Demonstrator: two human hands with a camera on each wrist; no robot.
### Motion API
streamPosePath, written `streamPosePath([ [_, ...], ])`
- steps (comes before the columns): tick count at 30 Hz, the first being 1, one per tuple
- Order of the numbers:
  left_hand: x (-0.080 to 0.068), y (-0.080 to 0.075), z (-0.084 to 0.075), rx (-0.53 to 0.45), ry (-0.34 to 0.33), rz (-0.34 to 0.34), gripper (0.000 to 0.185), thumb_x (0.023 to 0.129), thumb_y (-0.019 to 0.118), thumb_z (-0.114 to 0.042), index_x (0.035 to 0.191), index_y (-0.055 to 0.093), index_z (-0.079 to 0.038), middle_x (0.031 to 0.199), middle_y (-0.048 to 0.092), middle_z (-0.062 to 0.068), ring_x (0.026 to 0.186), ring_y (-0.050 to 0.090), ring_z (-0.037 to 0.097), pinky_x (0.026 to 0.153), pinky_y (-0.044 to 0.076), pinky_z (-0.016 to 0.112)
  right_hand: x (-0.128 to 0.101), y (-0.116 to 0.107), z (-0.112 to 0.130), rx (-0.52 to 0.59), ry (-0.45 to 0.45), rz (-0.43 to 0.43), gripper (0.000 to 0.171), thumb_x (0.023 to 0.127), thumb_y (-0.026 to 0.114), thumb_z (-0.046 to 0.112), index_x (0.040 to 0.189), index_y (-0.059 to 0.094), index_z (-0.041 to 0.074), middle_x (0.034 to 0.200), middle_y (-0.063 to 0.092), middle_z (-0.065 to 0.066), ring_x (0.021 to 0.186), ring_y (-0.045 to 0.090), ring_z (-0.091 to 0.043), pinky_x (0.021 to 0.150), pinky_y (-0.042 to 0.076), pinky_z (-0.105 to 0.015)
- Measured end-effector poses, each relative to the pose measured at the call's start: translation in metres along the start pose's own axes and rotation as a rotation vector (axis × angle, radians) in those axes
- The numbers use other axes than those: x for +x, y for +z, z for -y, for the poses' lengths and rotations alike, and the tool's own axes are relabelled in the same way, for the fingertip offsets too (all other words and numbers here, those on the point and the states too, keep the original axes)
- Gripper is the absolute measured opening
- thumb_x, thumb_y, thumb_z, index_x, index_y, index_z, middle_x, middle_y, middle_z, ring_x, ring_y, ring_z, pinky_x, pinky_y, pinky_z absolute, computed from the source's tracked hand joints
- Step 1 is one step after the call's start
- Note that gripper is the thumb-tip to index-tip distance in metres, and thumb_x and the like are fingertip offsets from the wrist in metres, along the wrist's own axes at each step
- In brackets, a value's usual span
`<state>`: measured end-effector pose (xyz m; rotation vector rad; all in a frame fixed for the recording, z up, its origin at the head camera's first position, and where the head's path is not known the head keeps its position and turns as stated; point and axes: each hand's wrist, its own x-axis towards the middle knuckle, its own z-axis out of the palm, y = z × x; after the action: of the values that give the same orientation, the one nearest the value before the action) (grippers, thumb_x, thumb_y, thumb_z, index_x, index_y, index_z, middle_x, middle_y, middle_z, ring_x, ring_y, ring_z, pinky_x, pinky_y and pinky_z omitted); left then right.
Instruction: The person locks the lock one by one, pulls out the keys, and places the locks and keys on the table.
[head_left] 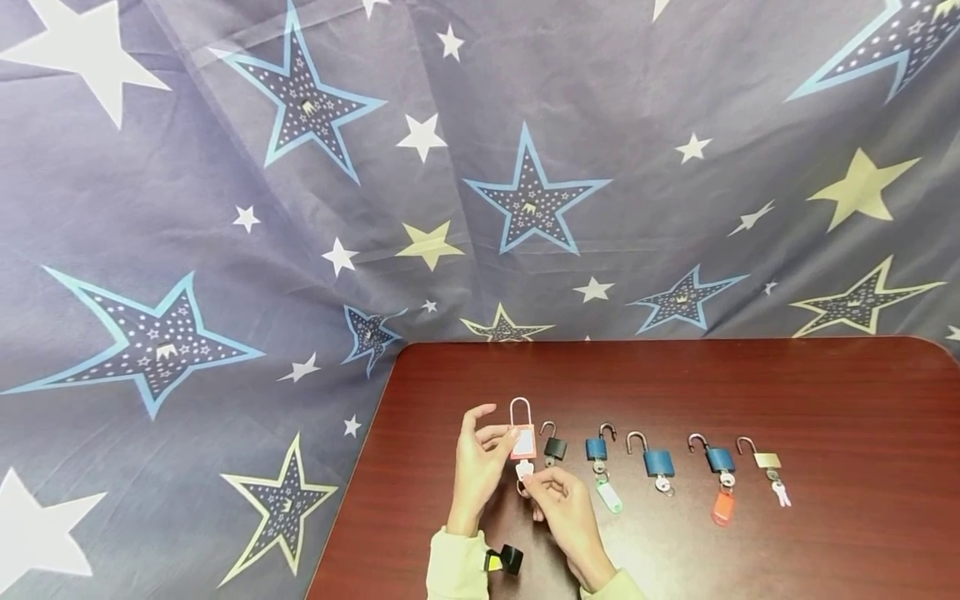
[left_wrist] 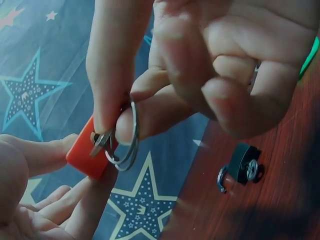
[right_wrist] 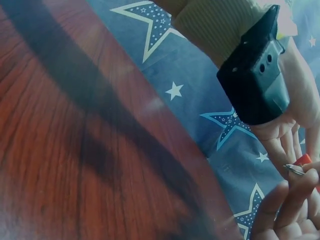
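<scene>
My left hand point(head_left: 478, 471) holds a red padlock point(head_left: 524, 451) by its body, thumb on the front face. The padlock's tall, pale shackle point(head_left: 520, 401) points up as an inverted U. Below the body, my right hand point(head_left: 568, 510) pinches the key point(head_left: 525, 471) at the padlock's lower end. A metal key ring point(left_wrist: 134, 142) hangs from the key beside the right fingers in the left wrist view. That view also shows the red body point(left_wrist: 85, 152) between the left thumb and fingers. Only an edge of the padlock point(right_wrist: 304, 159) shows in the right wrist view.
Right of the hands, a row of padlocks with swung-out shackles lies on the brown table point(head_left: 637, 383): black point(head_left: 556, 448), several blue point(head_left: 658, 462) and brass point(head_left: 767, 460). Keys hang from them, some with a green tag point(head_left: 609, 495) or orange tag point(head_left: 723, 507). Star-patterned cloth point(head_left: 465, 275) hangs behind.
</scene>
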<state>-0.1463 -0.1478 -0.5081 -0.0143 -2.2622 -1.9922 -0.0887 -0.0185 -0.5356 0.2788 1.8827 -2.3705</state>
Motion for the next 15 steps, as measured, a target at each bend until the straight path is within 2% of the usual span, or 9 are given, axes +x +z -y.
streamPosePath([
  [4,0.0,0.003,-0.009,0.015,-0.006,-0.031,0.041,0.089,0.072,-0.004,0.127,0.057,-0.003,0.098,0.074,0.021,0.083,0.071,0.019,0.071,0.054,0.019,-0.001,-0.002,-0.003,0.0,0.008,-0.004,0.023,0.089,0.074,0.017,0.092,0.068,-0.005,0.076,0.071,-0.01,0.052,0.053,-0.011,0.053,0.044,-0.023],
  [8,-0.001,-0.005,-0.032,0.041,0.058,-0.17,0.028,0.09,0.067,0.002,0.117,0.066,0.007,0.1,0.072,0.025,0.086,0.07,0.023,0.073,0.054,0.018,-0.006,0.001,-0.008,0.003,0.035,0.085,0.025,0.087,0.075,0.017,0.091,0.068,-0.007,0.076,0.071,-0.009,0.053,0.054,-0.009,0.055,0.046,-0.022],
  [10,0.0,-0.011,-0.041,0.067,0.081,-0.23,0.025,0.089,0.067,0.003,0.114,0.069,0.007,0.101,0.072,0.026,0.087,0.07,0.025,0.074,0.053,0.016,-0.006,0.001,-0.009,-0.001,0.041,0.119,0.025,0.088,0.075,0.017,0.091,0.069,-0.007,0.076,0.071,-0.007,0.054,0.055,-0.008,0.056,0.047,-0.022],
  [12,0.002,-0.014,-0.046,0.069,0.087,-0.234,0.026,0.089,0.068,0.003,0.114,0.068,0.008,0.102,0.072,0.027,0.088,0.07,0.027,0.075,0.053,0.016,-0.005,-0.001,-0.009,-0.01,0.032,0.111,0.026,0.088,0.075,0.018,0.091,0.069,-0.007,0.075,0.071,-0.006,0.054,0.054,-0.007,0.056,0.046,-0.022],
  [15,0.005,-0.016,-0.045,0.064,0.067,-0.193,0.027,0.09,0.068,0.002,0.116,0.067,0.009,0.104,0.071,0.028,0.091,0.07,0.03,0.077,0.054,0.018,-0.005,-0.006,-0.008,-0.035,0.018,0.085,0.024,0.087,0.076,0.017,0.089,0.069,-0.005,0.074,0.071,-0.007,0.054,0.055,-0.007,0.055,0.047,-0.022],
])
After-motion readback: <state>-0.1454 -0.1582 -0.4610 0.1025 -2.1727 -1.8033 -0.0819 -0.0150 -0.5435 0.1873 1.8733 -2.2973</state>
